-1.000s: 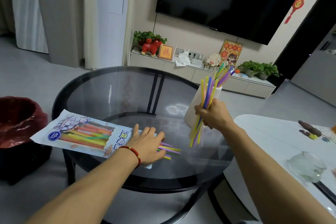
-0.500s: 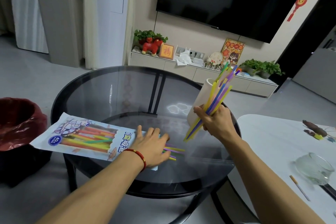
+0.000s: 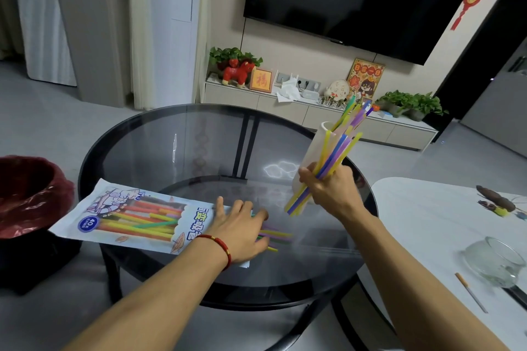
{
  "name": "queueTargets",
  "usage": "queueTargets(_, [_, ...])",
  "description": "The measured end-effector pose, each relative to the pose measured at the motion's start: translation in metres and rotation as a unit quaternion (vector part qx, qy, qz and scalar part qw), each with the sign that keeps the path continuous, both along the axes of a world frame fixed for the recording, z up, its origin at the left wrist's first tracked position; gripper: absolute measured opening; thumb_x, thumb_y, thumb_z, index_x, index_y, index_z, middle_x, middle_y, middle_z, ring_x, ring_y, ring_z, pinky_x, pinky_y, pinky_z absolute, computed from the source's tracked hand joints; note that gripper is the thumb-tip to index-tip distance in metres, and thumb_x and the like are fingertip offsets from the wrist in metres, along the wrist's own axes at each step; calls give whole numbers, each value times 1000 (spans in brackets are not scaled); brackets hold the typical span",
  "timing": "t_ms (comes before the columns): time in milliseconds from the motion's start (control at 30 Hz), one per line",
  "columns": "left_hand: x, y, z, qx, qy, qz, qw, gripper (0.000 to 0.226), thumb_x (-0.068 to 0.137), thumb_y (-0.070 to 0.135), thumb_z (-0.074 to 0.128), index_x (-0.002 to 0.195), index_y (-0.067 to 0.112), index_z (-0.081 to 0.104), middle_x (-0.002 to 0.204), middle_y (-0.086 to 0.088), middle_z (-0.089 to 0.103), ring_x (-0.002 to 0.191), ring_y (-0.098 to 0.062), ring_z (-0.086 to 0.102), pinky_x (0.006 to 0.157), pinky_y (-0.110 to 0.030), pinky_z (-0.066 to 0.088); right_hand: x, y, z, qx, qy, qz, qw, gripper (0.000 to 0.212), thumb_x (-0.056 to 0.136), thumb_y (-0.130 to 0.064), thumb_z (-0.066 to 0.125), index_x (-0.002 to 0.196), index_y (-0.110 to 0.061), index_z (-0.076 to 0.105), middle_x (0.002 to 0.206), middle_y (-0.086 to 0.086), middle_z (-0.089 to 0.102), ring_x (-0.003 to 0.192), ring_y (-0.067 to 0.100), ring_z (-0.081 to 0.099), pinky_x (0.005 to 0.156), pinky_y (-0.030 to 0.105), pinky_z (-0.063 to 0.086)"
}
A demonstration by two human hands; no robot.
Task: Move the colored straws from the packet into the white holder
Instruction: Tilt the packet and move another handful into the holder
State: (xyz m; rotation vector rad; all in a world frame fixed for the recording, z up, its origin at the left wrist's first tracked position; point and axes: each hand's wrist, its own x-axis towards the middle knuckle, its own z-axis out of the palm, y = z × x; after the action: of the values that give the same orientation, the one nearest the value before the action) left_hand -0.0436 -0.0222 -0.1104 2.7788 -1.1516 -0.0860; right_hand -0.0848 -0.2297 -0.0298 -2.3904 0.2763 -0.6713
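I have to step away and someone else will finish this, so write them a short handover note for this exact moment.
Right hand: gripping a bunch of straws, held beside the white holder, not yet dropped in.
Left hand: flat on the open end of the packet, over loose straws sticking out.
Done: some straws seem to stand in the holder already.
Left: drop in the held bunch, then move the loose straws and those inside the packet.
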Motion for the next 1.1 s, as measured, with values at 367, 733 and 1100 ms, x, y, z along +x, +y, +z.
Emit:
queueTargets(367, [0, -1, -1, 11, -6, -2, 1000, 51, 94, 55, 36, 137, 29, 39, 141, -10, 42, 136, -30, 33, 113, -70, 8, 0, -7, -5, 35, 51, -27, 998, 21, 93, -23, 70, 72, -22, 67, 72, 7, 73, 49, 23, 70, 50, 34, 64])
queueTargets(733, [-1, -5, 4, -42, -4, -12, 999, 50, 95, 53, 40, 136, 26, 39, 141, -7, 41, 138, -28, 30, 119, -64, 3, -15, -38, 66, 312, -250, -105, 910, 26, 83, -23, 72, 63, -6, 72, 50, 8, 65, 40, 23, 56, 43, 27, 48])
queueTargets(1100, [-2, -2, 5, -50, -20, -3, 999, 53, 94, 54, 38, 140, 29, 34, 141, -5, 40, 139, -27, 27, 118, -66, 0, 17, -68, 97, 213, -235, -155, 935, 27, 89, -24, 67, 65, -12, 66, 46, 2, 65, 38, 23, 62, 41, 29, 52])
